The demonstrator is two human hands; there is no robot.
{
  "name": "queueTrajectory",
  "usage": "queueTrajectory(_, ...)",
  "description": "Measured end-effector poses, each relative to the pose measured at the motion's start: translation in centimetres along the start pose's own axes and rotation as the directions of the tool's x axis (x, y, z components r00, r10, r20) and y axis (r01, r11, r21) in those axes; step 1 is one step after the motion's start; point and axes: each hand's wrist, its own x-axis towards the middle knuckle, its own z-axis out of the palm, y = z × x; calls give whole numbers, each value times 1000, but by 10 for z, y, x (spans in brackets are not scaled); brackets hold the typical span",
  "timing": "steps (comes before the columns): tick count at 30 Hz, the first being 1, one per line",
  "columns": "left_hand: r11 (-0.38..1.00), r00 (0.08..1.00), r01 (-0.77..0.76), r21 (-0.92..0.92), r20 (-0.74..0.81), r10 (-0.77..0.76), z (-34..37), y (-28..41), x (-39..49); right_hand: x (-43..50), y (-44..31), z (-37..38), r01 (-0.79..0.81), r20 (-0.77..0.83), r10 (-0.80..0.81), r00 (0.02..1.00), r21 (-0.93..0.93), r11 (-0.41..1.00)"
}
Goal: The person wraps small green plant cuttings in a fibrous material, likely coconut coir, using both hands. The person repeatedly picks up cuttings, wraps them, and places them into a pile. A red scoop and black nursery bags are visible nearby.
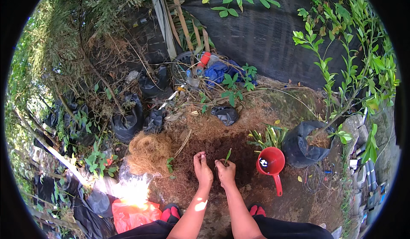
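Note:
My right hand (226,172) is closed on a small green plant cutting (228,155), whose tip stands up above the fingers. My left hand (203,170) is beside it, fingers raised and close together; whether a small thing sits at its fingertips cannot be told. Both hands are over a patch of dark brown fibrous soil (237,143). To the right stands a red plastic dipper (278,167) with liquid in it, and behind it lies a bundle of green cuttings (270,135). A heap of light brown coconut fibre (150,152) is left of my hands.
A black plant bag (299,146) with a leafy shrub stands at the right. A small black bag (225,114) lies ahead. At the lower left is a red plastic bag (134,215). More black plant bags (128,120), a wheel rim and branches fill the back left.

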Motion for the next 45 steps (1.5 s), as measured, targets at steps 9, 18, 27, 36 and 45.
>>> queueTrajectory(9,999,998,30,-40,52,-28,1,-2,0,4,5,-7,-31,-35,31,999,20,999)
queueTrajectory(18,980,938,173,-94,319,-135,-3,1,-1,1,-17,4,102,-73,-140,987,-382,918)
queueTrajectory(27,830,839,514,-214,327,-436,-12,7,6,8,-28,3,62,81,-20,997,-557,828)
queueTrajectory(36,944,934,271,-187,289,-210,6,13,-13,8,-10,6,97,155,-66,986,-196,976)
queueTrajectory(45,988,951,152,-18,274,-142,6,3,-1,4,-15,7,-13,145,22,989,-59,998)
